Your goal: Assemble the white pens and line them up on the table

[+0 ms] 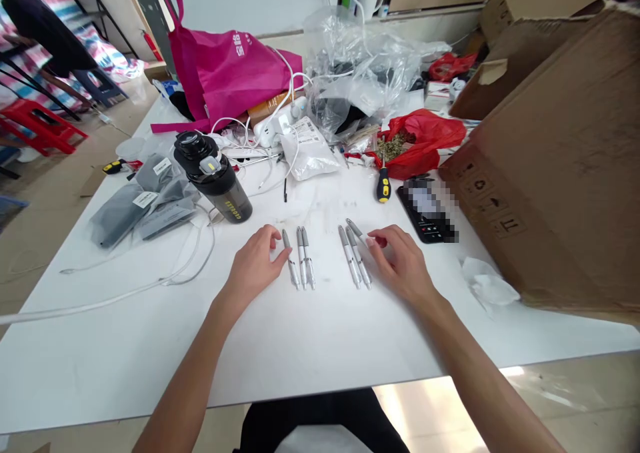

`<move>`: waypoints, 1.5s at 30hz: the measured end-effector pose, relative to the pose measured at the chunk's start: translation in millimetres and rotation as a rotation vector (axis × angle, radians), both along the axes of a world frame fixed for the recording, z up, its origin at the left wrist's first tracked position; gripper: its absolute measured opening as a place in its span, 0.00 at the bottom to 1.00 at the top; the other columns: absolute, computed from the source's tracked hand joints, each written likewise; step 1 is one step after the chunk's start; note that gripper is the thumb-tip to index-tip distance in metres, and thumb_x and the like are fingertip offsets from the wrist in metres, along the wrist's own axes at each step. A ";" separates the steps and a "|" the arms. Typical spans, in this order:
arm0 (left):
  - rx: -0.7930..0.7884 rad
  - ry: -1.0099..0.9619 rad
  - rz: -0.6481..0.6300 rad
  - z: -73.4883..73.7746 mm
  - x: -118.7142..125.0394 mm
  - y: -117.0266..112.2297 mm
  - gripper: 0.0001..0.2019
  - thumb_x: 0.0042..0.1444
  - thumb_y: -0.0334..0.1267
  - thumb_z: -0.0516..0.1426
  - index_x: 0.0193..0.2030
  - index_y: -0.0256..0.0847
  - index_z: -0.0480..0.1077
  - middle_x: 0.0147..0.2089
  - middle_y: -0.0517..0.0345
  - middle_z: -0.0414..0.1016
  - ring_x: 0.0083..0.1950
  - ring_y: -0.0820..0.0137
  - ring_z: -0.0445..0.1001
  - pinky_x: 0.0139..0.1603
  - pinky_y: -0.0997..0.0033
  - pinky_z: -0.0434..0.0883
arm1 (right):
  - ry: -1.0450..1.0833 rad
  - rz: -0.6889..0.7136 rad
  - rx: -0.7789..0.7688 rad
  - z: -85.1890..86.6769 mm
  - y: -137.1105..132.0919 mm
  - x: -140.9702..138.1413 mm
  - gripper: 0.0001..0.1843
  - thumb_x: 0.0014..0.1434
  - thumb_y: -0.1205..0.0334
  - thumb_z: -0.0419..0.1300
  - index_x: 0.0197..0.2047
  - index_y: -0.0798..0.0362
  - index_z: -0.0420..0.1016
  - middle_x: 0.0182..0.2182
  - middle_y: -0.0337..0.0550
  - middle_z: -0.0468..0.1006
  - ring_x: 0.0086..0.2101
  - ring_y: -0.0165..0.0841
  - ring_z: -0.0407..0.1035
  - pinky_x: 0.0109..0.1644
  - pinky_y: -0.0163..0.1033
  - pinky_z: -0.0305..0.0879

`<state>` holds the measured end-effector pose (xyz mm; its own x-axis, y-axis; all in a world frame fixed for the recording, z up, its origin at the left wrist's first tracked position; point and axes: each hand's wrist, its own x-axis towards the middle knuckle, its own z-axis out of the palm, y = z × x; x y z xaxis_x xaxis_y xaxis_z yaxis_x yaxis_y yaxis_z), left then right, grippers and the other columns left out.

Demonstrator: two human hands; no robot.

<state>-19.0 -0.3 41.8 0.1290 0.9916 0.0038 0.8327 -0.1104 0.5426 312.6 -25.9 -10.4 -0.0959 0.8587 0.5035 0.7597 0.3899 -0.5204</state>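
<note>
Two groups of silver-and-white pens lie on the white table (pixel 300 333). My left hand (pixel 256 265) rests beside the left group (pixel 301 258), thumb and fingertips touching the leftmost pen (pixel 290 259) in a loose pinch. My right hand (pixel 403 263) lies palm down next to the right group (pixel 354 256), its fingers curled over the tip end of the rightmost pen (pixel 357 230). All pens lie flat and roughly parallel, pointing away from me.
A black bottle (pixel 215 176) stands at left beside grey pouches (pixel 143 206) and white cables. A phone (pixel 427 209), a screwdriver (pixel 383 185) and a red bag (pixel 425 139) lie behind my right hand. A large cardboard box (pixel 565 159) fills the right side. A pink bag (pixel 225 73) sits at the back.
</note>
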 end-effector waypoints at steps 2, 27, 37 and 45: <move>-0.035 0.011 0.006 -7.6 -7.0 -2.8 0.09 0.69 0.49 0.62 0.47 0.53 0.66 0.41 0.61 0.80 0.37 0.57 0.79 0.38 0.57 0.69 | -0.015 -0.039 -0.033 -1.4 1.1 -0.7 0.10 0.79 0.52 0.60 0.52 0.48 0.78 0.37 0.44 0.80 0.36 0.41 0.75 0.46 0.49 0.71; 0.133 -0.213 0.110 -19.4 14.0 -12.3 0.17 0.66 0.34 0.59 0.61 0.50 0.77 0.48 0.54 0.83 0.43 0.58 0.81 0.47 0.55 0.77 | 0.020 0.069 -0.074 11.5 1.3 -15.2 0.16 0.80 0.51 0.58 0.63 0.48 0.77 0.36 0.43 0.83 0.37 0.41 0.77 0.45 0.50 0.77; 0.097 -1.301 0.086 2.0 8.4 -10.3 0.12 0.64 0.45 0.74 0.50 0.44 0.86 0.54 0.50 0.87 0.54 0.61 0.85 0.50 0.66 0.80 | 0.078 0.405 0.171 47.7 35.3 -90.1 0.15 0.82 0.54 0.60 0.65 0.49 0.72 0.47 0.48 0.84 0.46 0.42 0.80 0.53 0.49 0.75; -0.055 -1.250 0.050 -2.2 14.9 -13.9 0.15 0.60 0.47 0.77 0.49 0.44 0.87 0.55 0.49 0.88 0.58 0.58 0.84 0.63 0.58 0.79 | -0.052 0.398 0.208 24.6 25.0 -92.6 0.06 0.82 0.64 0.56 0.56 0.49 0.74 0.35 0.41 0.79 0.32 0.36 0.67 0.39 0.43 0.65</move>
